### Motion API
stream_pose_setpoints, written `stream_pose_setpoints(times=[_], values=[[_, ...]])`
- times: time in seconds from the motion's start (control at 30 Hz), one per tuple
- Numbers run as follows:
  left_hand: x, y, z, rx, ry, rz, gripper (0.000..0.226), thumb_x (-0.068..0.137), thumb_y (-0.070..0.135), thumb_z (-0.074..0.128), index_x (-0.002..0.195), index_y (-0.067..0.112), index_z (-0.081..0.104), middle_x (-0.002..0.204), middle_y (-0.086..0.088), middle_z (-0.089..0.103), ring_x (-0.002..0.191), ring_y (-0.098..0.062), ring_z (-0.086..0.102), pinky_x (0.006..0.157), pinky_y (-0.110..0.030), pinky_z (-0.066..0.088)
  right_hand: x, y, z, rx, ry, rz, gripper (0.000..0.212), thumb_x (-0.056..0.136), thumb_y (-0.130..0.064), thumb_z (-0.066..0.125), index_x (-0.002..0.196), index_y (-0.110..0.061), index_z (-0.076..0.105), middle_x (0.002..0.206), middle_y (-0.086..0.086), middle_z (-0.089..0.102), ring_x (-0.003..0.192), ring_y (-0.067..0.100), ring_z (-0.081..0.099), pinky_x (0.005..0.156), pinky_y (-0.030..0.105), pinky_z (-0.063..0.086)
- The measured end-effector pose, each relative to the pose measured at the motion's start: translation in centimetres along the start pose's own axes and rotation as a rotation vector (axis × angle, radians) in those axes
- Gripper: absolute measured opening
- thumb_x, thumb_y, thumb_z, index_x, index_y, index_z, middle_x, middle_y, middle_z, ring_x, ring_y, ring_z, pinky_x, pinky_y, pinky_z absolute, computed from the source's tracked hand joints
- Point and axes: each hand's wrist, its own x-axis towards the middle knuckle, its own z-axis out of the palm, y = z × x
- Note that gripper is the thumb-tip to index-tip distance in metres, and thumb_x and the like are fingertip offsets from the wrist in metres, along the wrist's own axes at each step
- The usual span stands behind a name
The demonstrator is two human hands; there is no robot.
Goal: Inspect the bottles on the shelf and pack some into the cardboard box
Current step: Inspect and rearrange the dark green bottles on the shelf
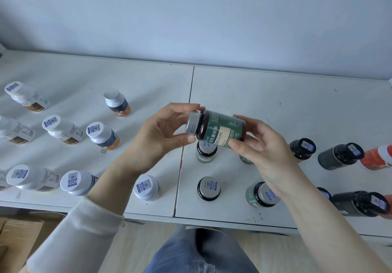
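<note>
Along a pale wall ran the white shelf (275, 94). Above it the left grip (157, 137) pinched the silver cap (193, 124) and the right grip (263, 145) clasped the base of a green-labelled bottle (220, 128), held sideways. White-capped bottles (101, 134) stood to the left, dark bottles (339, 156) to the right, and a cardboard box (19, 234) sat below.

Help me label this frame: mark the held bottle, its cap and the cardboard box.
held bottle (222, 129), head view, green label
cap (193, 123), head view, ribbed side
cardboard box (19, 236), head view, visible top
</note>
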Motion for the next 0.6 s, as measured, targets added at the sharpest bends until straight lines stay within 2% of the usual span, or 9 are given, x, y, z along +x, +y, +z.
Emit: stream_pose_setpoints(times=[0.17,0.33,0.4,0.43,0.53,0.6], values=[[-0.15,-0.26,-0.03,-0.017,0.011,-0.006,0.042,0.069,0.026,0.079,0.107,0.028,0.064,0.118,0.0,0.065,0.118,-0.022,0.056,0.092,-0.029,0.046,-0.14,0.17,0.35,-0.008,-0.041,-0.045,0.048,0.061,-0.008,0.077,0.103,-0.02,0.055,0.102,-0.002,0.06,0.082,0.002,0.064,0.07,0.013,0.049],[-0.05,-0.47,0.06,-0.071,0.046,-0.013,0.044,0.067,0.026,0.079,0.108,0.03,0.065,0.118,-0.001,0.066,0.118,-0.021,0.056,0.09,-0.025,0.047,0.11,0.23,0.52,-0.034,-0.018,-0.108,0.043,0.06,-0.015,0.072,0.1,-0.024,0.058,0.098,-0.012,0.065,0.088,0.005,0.065,0.073,0.015,0.049],[0.03,-0.49,0.22,-0.094,0.044,-0.022,0.047,0.068,0.024,0.078,0.112,0.028,0.063,0.123,-0.003,0.063,0.12,-0.021,0.055,0.089,-0.025,0.048,0.2,0.39,0.6,-0.067,-0.006,-0.141,0.044,0.063,-0.013,0.075,0.101,-0.026,0.058,0.103,-0.012,0.066,0.095,0.008,0.064,0.078,0.017,0.05],[0.07,-0.46,0.36,-0.099,0.05,-0.038,0.049,0.069,0.022,0.077,0.115,0.025,0.06,0.126,-0.007,0.061,0.118,-0.021,0.056,0.087,-0.024,0.049,0.25,0.52,0.69,-0.091,0.006,-0.166,0.047,0.064,-0.01,0.078,0.102,-0.027,0.057,0.107,-0.009,0.064,0.099,0.009,0.062,0.081,0.019,0.05],[0.11,-0.29,0.85,-0.085,0.11,-0.1,0.055,0.067,0.009,0.075,0.117,0.016,0.052,0.121,-0.012,0.06,0.094,-0.012,0.064,0.064,-0.011,0.048,0.28,0.81,0.89,-0.125,0.053,-0.226,0.058,0.063,-0.004,0.076,0.108,-0.031,0.052,0.113,-0.003,0.059,0.106,0.012,0.059,0.087,0.027,0.051],[0.1,-0.42,0.75,-0.062,0.104,-0.085,0.049,0.067,0.014,0.078,0.111,0.016,0.056,0.116,-0.009,0.063,0.094,-0.015,0.063,0.066,-0.012,0.048,0.29,1.02,0.93,-0.133,0.063,-0.238,0.064,0.063,-0.004,0.074,0.114,-0.031,0.046,0.114,-0.003,0.058,0.108,0.013,0.058,0.089,0.03,0.051]])
